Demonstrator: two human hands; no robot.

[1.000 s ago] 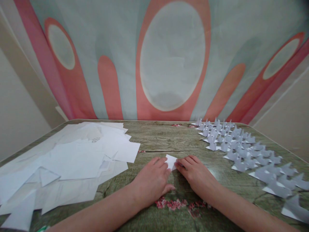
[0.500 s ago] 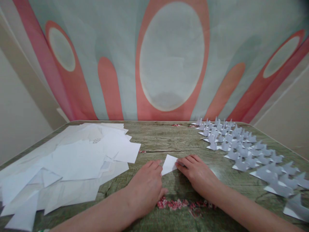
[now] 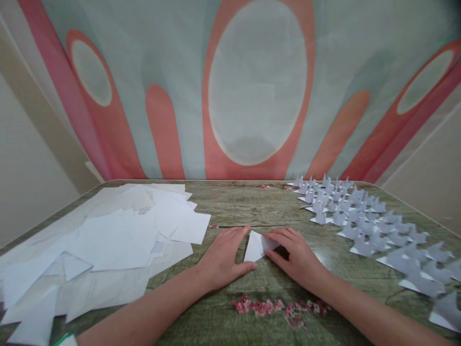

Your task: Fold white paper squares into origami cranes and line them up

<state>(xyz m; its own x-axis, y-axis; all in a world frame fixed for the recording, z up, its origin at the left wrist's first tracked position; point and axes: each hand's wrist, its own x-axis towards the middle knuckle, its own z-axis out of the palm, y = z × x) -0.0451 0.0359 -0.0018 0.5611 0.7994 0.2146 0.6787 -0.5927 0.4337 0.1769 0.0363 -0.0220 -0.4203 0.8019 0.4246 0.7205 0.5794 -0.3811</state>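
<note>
A small folded piece of white paper lies on the wood-patterned table between my two hands. My left hand is at its left side, the thumb stretched out by the lower edge and the fingers straight and apart from the thumb. At the paper's right end, my right hand grips it, fingers over the upper edge and thumb on the lower part. The right corner is partly hidden by those fingers.
Loose white sheets cover the table's left side. Along the right stand rows of several folded white paper figures. Pink blossoms are printed on the tabletop. A patterned backdrop hangs behind the far edge.
My left hand has spread its thumb from its fingers and moved slightly up. The right hand's thumb has dropped lower on the paper, which has shifted and turned slightly.
</note>
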